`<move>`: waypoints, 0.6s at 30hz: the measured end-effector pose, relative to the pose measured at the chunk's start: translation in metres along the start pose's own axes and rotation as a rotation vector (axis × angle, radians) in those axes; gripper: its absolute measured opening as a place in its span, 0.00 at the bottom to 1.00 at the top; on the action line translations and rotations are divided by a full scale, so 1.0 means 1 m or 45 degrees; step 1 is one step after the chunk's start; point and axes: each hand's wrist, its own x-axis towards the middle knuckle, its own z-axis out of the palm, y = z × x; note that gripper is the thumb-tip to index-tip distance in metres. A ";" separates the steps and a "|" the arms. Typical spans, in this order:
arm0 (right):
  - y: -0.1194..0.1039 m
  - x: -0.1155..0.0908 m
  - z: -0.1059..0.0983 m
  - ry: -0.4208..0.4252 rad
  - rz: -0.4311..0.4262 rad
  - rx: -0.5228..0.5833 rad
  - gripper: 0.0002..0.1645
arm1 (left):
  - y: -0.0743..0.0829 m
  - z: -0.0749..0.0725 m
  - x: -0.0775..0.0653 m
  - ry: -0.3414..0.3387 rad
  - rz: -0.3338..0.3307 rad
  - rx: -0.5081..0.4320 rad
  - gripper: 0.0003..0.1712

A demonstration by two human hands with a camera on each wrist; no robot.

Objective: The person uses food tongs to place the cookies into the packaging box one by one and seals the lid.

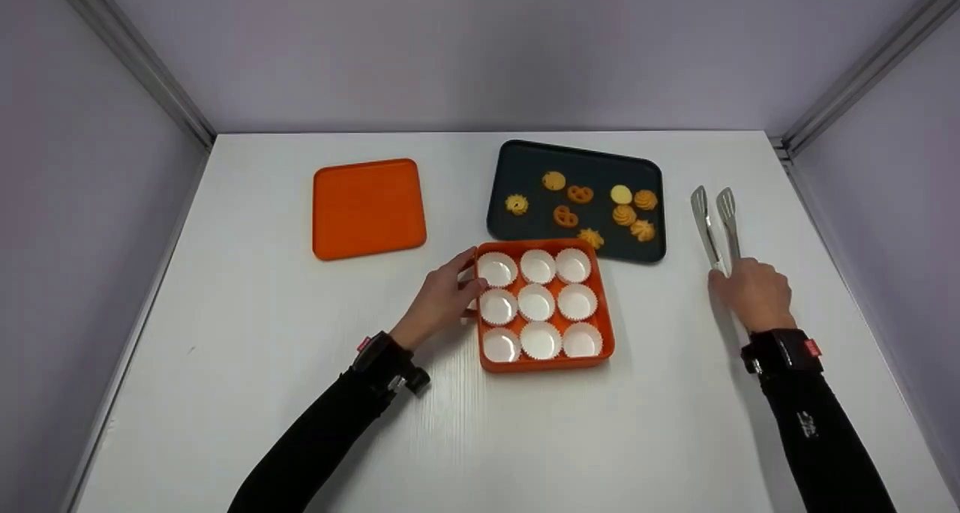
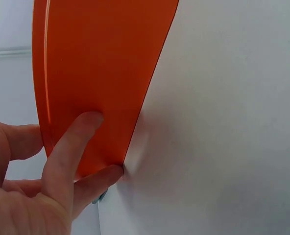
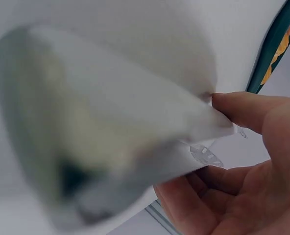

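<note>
My left hand (image 1: 439, 303) grips the left wall of an orange square box (image 1: 545, 364). In the left wrist view, fingers lie against the outer wall (image 2: 110, 63) and one digit reaches over the rim. Rows of white paper cups (image 1: 536, 303) fill the box. On the right, my right hand (image 1: 757, 295) holds metal tongs (image 1: 703, 219) between thumb and fingers, their slotted heads apart and pointing to the back. The tongs' near end (image 3: 110, 103) is large and blurred in the right wrist view.
A dark tray (image 1: 525, 157) behind the box bears several cookies (image 1: 624, 214) and two small pretzels (image 1: 565, 217); the box overlaps its front edge in the head view. An orange lid-like square (image 1: 367, 209) lies at the back left. Walls enclose the white table (image 1: 225, 333) behind and on both sides.
</note>
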 end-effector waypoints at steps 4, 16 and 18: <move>0.006 -0.005 -0.001 0.056 0.022 0.044 0.29 | 0.000 0.002 0.000 0.022 0.022 0.003 0.37; -0.005 -0.020 -0.010 0.285 0.003 0.115 0.38 | -0.002 0.001 0.001 0.065 0.065 0.060 0.36; -0.011 -0.023 -0.010 0.304 -0.082 0.141 0.38 | -0.001 0.002 0.001 0.072 0.066 0.061 0.35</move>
